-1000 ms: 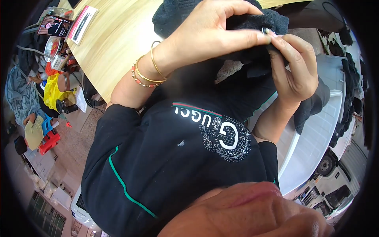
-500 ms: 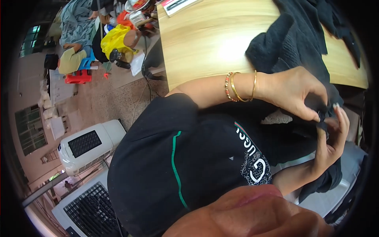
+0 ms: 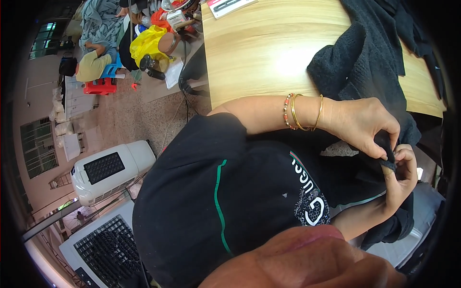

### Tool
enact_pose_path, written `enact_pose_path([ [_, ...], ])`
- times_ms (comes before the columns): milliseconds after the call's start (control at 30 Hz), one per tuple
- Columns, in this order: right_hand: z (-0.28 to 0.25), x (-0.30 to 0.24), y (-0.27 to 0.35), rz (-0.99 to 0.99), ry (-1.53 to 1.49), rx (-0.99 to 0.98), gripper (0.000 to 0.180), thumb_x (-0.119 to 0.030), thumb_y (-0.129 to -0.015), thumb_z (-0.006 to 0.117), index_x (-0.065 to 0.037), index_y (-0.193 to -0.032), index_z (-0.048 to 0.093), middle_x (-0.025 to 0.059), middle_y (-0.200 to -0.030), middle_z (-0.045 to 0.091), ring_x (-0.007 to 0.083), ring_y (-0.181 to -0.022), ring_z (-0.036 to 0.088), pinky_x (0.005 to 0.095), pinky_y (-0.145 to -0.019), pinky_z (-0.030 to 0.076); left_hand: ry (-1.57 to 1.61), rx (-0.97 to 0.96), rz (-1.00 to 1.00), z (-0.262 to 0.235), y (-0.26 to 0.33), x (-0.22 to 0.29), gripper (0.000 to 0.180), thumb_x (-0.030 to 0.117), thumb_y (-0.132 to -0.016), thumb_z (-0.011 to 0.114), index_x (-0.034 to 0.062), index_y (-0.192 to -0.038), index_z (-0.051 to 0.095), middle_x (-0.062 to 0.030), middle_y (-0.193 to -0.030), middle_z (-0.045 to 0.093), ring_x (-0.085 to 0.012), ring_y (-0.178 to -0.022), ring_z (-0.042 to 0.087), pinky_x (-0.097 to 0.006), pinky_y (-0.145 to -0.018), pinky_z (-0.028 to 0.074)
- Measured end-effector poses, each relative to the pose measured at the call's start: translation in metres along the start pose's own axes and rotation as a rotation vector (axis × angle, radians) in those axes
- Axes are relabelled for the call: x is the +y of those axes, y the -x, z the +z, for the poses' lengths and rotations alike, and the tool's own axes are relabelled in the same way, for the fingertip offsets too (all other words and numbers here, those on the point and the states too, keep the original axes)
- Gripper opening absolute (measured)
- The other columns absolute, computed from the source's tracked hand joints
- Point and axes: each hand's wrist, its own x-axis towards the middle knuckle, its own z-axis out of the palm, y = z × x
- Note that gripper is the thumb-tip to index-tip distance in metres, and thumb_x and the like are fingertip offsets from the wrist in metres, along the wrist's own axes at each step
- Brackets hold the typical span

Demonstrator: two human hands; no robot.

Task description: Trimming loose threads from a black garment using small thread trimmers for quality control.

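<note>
A black knit garment [image 3: 343, 62] lies over the right part of the wooden table, and dark fabric hangs down beside it. My left hand [image 3: 362, 122], with bracelets on its wrist, is closed, its thumb and fingers pinching a fold of black fabric [image 3: 385, 143] at the right. From below, my right hand [image 3: 402, 175] grips the same piece, its thumb against the edge and its fingers curled over. The two hands almost touch. Inside the folds, any small item is hidden.
The pale wooden table [image 3: 269, 48] carries a flat white package [image 3: 230, 6] at its far edge. To the left are a yellow plastic bag [image 3: 149, 43], a dark bottle [image 3: 151, 66] and a cable. Beyond, a person [image 3: 93, 65] sits near a red stool [image 3: 101, 87]. A white air cooler [image 3: 113, 170] stands lower left.
My right fingers, stretched upward before, have curled down onto the fabric. My left hand keeps its pinch. The whole view has shifted slightly.
</note>
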Motion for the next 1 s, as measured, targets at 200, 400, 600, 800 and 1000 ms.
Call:
enact_pose_path([
  [200, 0.002, 0.001, 0.003, -0.013, 0.027, 0.044, 0.025, 0.006, -0.081, 0.072, -0.003, -0.094, 0.052, 0.0038, -0.096, 0.046, 0.0111, -0.088, 0.046, 0.0190, -0.079, 0.035, -0.049, 0.069, 0.058, 0.006, -0.002, -0.003, 0.018, 0.017, -0.073, 0.076, 0.0051, -0.085, 0.069, -0.0085, -0.076, 0.069, -0.0208, -0.071, 0.068, -0.030, -0.060, 0.051],
  [400, 0.008, 0.008, 0.005, -0.063, 0.035, 0.091, 0.020, 0.010, -0.085, 0.066, 0.001, -0.098, 0.055, 0.0061, -0.101, 0.052, 0.0122, -0.093, 0.051, 0.0209, -0.085, 0.040, -0.177, 0.087, 0.023, 0.016, -0.005, -0.007, 0.014, 0.013, -0.072, 0.073, 0.0058, -0.083, 0.067, -0.0085, -0.076, 0.068, -0.0242, -0.072, 0.068, -0.032, -0.063, 0.052],
  [600, 0.028, -0.014, 0.015, -0.010, 0.363, 0.334, 0.025, 0.009, -0.089, 0.061, 0.003, -0.113, 0.060, 0.0089, -0.113, 0.062, 0.0161, -0.103, 0.059, 0.0267, -0.092, 0.045, -0.720, 0.316, 0.338, 0.021, -0.021, -0.008, 0.015, 0.014, -0.069, 0.072, 0.0120, -0.074, 0.058, -0.0010, -0.071, 0.058, -0.0190, -0.066, 0.062, -0.031, -0.060, 0.047],
  [800, 0.013, -0.007, 0.045, -0.059, 0.878, 0.443, 0.020, 0.005, -0.092, 0.058, 0.002, -0.110, 0.066, 0.0116, -0.110, 0.068, 0.0219, -0.103, 0.064, 0.0300, -0.090, 0.048, -0.825, 0.345, 0.344, -0.009, -0.030, -0.010, 0.009, 0.020, -0.073, 0.076, 0.0181, -0.077, 0.067, 0.0029, -0.078, 0.061, -0.0167, -0.074, 0.064, -0.031, -0.065, 0.048],
  [1000, -0.001, 0.013, 0.071, -0.026, 0.611, 0.452, 0.020, 0.004, -0.094, 0.058, 0.004, -0.112, 0.066, 0.0122, -0.110, 0.068, 0.0202, -0.101, 0.064, 0.0282, -0.091, 0.048, -0.580, -0.014, 0.111, -0.045, -0.014, -0.004, 0.016, 0.026, -0.079, 0.076, 0.0119, -0.084, 0.071, -0.0022, -0.083, 0.065, -0.0230, -0.084, 0.066, -0.035, -0.070, 0.052],
])
